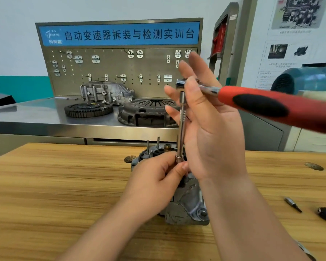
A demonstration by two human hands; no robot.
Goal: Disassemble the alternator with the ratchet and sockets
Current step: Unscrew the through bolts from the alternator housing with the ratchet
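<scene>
Beyond the wooden table [64,185] runs a steel bench [36,113]. At its back stands a pegboard [120,72] dotted with metal hooks [95,58], under a blue sign [119,33] in white Chinese characters. On the bench sit a grey cast housing [105,92], a toothed flywheel [88,109] lying flat in front of it, and a dark clutch cover [147,112] just beside that. To the right are a teal motor [305,80] and wall posters [297,14].

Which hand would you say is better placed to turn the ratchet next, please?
Probably the right hand: it is at the head of the ratchet, whose handle points right. The left hand is pinching the socket on the alternator.
</scene>
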